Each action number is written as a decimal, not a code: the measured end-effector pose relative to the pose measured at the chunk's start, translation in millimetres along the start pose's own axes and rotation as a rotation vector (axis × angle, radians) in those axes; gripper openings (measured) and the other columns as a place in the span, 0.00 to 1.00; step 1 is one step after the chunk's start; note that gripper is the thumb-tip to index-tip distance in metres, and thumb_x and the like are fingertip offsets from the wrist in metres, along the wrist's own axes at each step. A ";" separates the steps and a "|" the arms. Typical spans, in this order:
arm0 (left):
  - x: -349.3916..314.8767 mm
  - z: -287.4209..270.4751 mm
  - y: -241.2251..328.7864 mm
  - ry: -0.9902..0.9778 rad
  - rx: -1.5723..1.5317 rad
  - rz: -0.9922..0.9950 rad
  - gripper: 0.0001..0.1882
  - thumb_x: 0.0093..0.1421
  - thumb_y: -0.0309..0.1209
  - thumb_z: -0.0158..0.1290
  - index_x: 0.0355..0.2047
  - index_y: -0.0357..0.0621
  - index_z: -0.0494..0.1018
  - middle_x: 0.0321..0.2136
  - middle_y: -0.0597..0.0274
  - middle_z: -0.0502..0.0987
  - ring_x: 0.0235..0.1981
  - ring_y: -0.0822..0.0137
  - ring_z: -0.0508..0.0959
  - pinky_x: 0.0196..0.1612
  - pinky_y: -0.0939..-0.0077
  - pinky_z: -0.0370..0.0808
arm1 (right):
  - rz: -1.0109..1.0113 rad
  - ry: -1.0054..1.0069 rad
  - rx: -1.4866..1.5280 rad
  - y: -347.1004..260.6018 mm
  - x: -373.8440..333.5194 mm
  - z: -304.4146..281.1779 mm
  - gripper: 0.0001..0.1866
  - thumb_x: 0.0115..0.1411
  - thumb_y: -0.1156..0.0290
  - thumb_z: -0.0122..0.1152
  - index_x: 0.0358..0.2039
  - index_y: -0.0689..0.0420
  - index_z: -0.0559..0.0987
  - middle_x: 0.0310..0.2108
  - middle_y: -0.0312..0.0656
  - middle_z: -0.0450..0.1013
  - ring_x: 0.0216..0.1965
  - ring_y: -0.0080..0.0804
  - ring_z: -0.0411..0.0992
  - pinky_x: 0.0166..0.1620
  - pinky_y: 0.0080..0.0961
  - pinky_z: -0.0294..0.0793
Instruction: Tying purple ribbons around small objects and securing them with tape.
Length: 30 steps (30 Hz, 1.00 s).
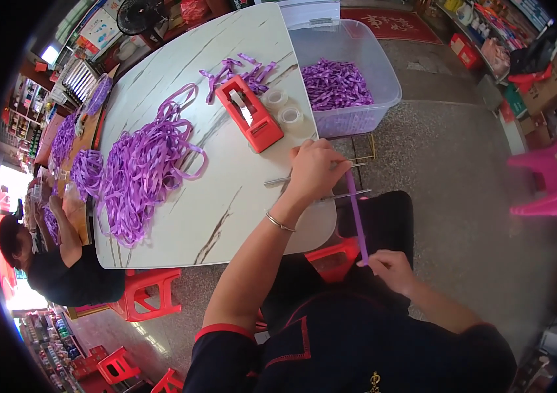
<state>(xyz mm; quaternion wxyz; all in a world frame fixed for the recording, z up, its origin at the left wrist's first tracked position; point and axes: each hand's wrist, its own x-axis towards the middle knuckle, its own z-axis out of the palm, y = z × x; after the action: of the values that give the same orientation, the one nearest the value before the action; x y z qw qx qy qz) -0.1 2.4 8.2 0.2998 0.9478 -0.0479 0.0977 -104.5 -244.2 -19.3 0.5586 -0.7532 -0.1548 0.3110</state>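
Note:
A purple ribbon [357,219] is stretched between my two hands off the table's right edge. At its upper end my left hand [318,167] is closed, with fingertips pinching the ribbon beside two thin metal rods [352,194] that jut out past the edge. My right hand [390,268] grips the lower end, closer to my body. On the table, left of my left hand, sits a red tape dispenser [249,114] with two tape rolls [289,115] beside it. Behind it lie short purple ribbon pieces [262,75]. A large heap of purple ribbon [144,177] covers the table's left part.
A clear plastic bin [386,88] of folded purple ribbon stands beyond the table's right edge. Pink chairs [554,170] are at the far right. Another person [62,262] sits at the left near more purple ribbon bundles. Red stools [151,291] stand below the table [239,209].

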 end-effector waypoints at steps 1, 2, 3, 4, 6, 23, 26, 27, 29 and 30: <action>1.3 1.7 0.5 -0.005 -0.006 0.000 0.07 0.47 0.38 0.58 0.23 0.50 0.79 0.25 0.66 0.72 0.34 0.62 0.69 0.39 0.64 0.59 | -0.105 0.001 -0.027 -19.0 -5.0 -4.3 0.08 0.58 0.73 0.52 0.32 0.60 0.79 0.17 0.34 0.66 0.19 0.19 0.64 0.24 0.17 0.64; -0.5 -0.3 -0.3 -0.005 -0.002 -0.012 0.07 0.47 0.38 0.58 0.23 0.50 0.79 0.25 0.66 0.72 0.34 0.62 0.69 0.39 0.64 0.59 | -0.215 -0.011 -0.051 -34.2 -6.1 -6.9 0.07 0.58 0.74 0.52 0.30 0.60 0.80 0.18 0.34 0.67 0.19 0.19 0.64 0.24 0.17 0.63; -1.8 -0.8 -1.0 -0.003 0.001 -0.016 0.07 0.47 0.38 0.58 0.23 0.50 0.79 0.25 0.66 0.72 0.34 0.62 0.69 0.39 0.64 0.59 | -0.217 -0.016 -0.049 -44.0 -3.4 -10.6 0.07 0.58 0.74 0.52 0.30 0.60 0.80 0.18 0.34 0.67 0.19 0.19 0.64 0.24 0.17 0.63; -2.3 -0.9 -1.2 -0.009 0.007 -0.019 0.07 0.47 0.38 0.58 0.24 0.50 0.79 0.24 0.66 0.72 0.34 0.62 0.69 0.39 0.64 0.59 | -0.368 -0.010 -0.041 -53.1 2.1 -15.6 0.08 0.57 0.75 0.52 0.29 0.60 0.80 0.18 0.34 0.67 0.18 0.19 0.64 0.23 0.16 0.62; -2.3 -0.8 -1.8 -0.014 0.010 -0.022 0.08 0.47 0.38 0.58 0.24 0.51 0.79 0.24 0.66 0.72 0.34 0.62 0.69 0.40 0.64 0.59 | -0.516 0.014 -0.025 -78.2 17.4 -26.5 0.08 0.55 0.78 0.50 0.28 0.59 0.80 0.18 0.35 0.68 0.18 0.19 0.62 0.22 0.15 0.60; -1.6 3.2 -2.2 0.071 -0.090 -0.045 0.09 0.52 0.37 0.53 0.26 0.46 0.76 0.26 0.65 0.72 0.34 0.62 0.70 0.41 0.65 0.60 | 0.154 0.066 0.368 7.2 202.7 -35.8 0.14 0.59 0.60 0.51 0.36 0.56 0.78 0.21 0.26 0.68 0.18 0.13 0.59 0.21 0.11 0.55; -4.3 0.0 -3.1 0.041 -0.024 0.009 0.10 0.51 0.40 0.55 0.25 0.49 0.78 0.26 0.66 0.72 0.35 0.62 0.70 0.42 0.64 0.60 | 0.018 0.215 0.445 25.7 153.2 -7.5 0.10 0.59 0.65 0.51 0.32 0.58 0.76 0.27 0.32 0.73 0.24 0.15 0.67 0.28 0.12 0.64; -4.4 0.7 -3.4 0.038 -0.026 0.010 0.10 0.51 0.40 0.55 0.25 0.49 0.78 0.26 0.66 0.72 0.35 0.62 0.70 0.42 0.64 0.60 | 0.020 0.218 0.446 20.7 135.7 -2.6 0.10 0.59 0.65 0.51 0.32 0.58 0.76 0.27 0.32 0.73 0.24 0.15 0.67 0.28 0.12 0.64; -3.4 1.3 -2.1 0.011 0.018 0.004 0.10 0.49 0.42 0.57 0.25 0.51 0.79 0.27 0.67 0.73 0.35 0.61 0.70 0.42 0.64 0.60 | 0.001 0.201 0.306 6.7 108.2 2.0 0.08 0.59 0.68 0.52 0.33 0.59 0.76 0.28 0.33 0.73 0.27 0.16 0.68 0.30 0.12 0.65; -2.1 1.9 -1.2 0.008 0.016 0.011 0.10 0.49 0.42 0.57 0.25 0.51 0.79 0.27 0.67 0.73 0.35 0.61 0.70 0.42 0.64 0.60 | 0.000 0.209 0.307 4.5 103.7 4.5 0.08 0.59 0.68 0.52 0.33 0.59 0.76 0.28 0.33 0.73 0.27 0.16 0.68 0.30 0.12 0.65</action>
<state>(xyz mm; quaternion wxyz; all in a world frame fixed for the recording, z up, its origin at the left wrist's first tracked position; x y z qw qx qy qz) -1.7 2.3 5.5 0.2919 0.9495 -0.0511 0.1033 -29.2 -182.1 -55.0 0.6801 -0.6873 -0.0464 0.2509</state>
